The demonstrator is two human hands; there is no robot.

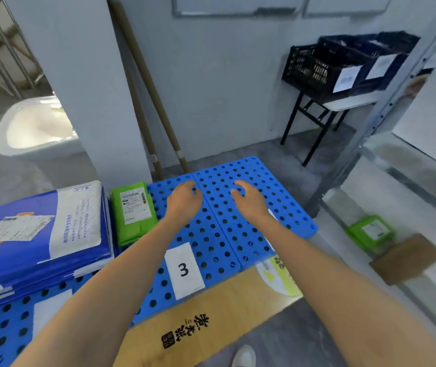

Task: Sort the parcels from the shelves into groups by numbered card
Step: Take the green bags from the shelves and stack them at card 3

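Both my hands hover over the blue perforated pallet (272, 186), holding nothing. My left hand (183, 198) and my right hand (247, 198) have loosely curled fingers. A white card marked 3 (185, 270) lies on the pallet between my forearms. Left of my left hand lies a green parcel (133, 211) with a label. Further left a stack of blue-and-white flat parcels (39, 234) sits on another blue pallet. On the bottom shelf at right lie a green parcel (370, 231) and a brown parcel (406, 258).
A flat cardboard sheet (211, 321) with black characters lies at the pallet's front edge. A metal shelf upright (376, 115) stands at right. Black crates (344, 64) rest on a small table at the back. Cardboard tubes (148, 102) lean on the wall.
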